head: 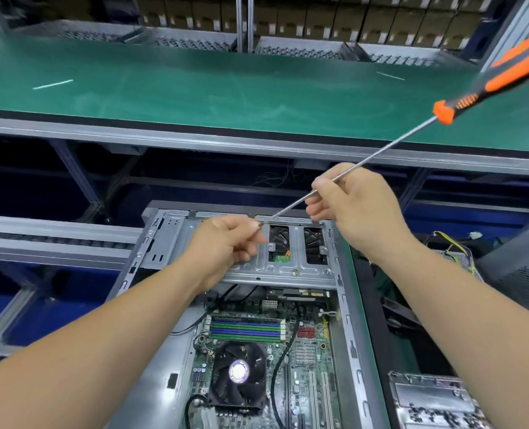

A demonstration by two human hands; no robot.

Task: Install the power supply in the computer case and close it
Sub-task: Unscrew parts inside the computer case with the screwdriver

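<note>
Left hand (226,239): fingers curled, thumb and forefinger pinching a small screw (260,225) at the screwdriver's tip, apparently seating it on the bit.
Right hand (353,205): pinches the bare shaft of the screwdriver (381,150) partway down; the orange-and-black handle juts up and away past it, unheld. Choking up on the shaft likely steadies the tip while the screw goes on.
Computer case (347,305): lying open directly below both hands, side panel off; motherboard (306,360) and its cooler fan (238,371) exposed under the forearms.
Drive bracket (288,264): grey metal, just beneath the left hand's knuckles.
Power supply (433,400): probably the metal box with a mesh of holes, under the right forearm, outside the case; not yet fitted, by my read.
Loose cables (455,243): yellow and black, just outside the right wrist.
Green bench (195,88): beyond both hands.
Stage: early; screw being readied, case not yet closed.
</note>
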